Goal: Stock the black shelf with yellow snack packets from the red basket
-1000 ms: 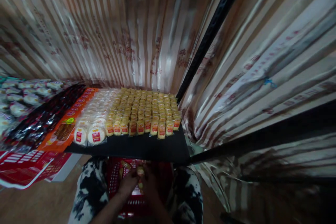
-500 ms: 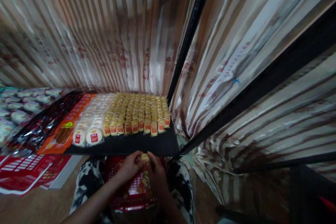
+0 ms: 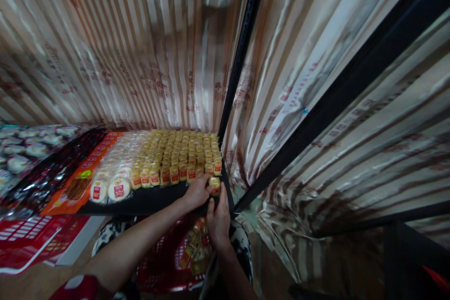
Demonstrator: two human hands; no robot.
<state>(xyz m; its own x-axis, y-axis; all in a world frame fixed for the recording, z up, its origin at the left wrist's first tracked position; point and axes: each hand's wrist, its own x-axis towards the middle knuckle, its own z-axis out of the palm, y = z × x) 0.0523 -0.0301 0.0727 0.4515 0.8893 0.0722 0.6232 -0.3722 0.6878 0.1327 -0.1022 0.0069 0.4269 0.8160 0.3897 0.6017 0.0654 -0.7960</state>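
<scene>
- The left hand [image 3: 197,191] and the right hand [image 3: 218,218] meet at the front right corner of the flat black shelf board [image 3: 154,200].
- Between them is a small yellow snack packet with a red label [image 3: 214,183]. It is at the right end of the front row of packets, just above the shelf edge.
- The fingertips of the left hand are closed on the left side of this packet. The thumb and fingers of the right hand touch it from below, so both hands grip it together.
- Behind the packet lies a dense field of the same small yellow packets [image 3: 179,152], in many rows up to the back of the shelf.
- To the left of this field are round white cakes in clear wrap with red labels [image 3: 112,183], then long orange packs [image 3: 79,183], and dark glossy packs [image 3: 42,180] further left.
- Under the hands there is a red plastic basket [image 3: 161,262] with more packets in it, resting between knees in black-and-white patterned cloth.
- A black metal post [image 3: 239,61] rises at the right corner of the shelf, and striped shiny curtain fabric [image 3: 140,47] hangs behind.
</scene>
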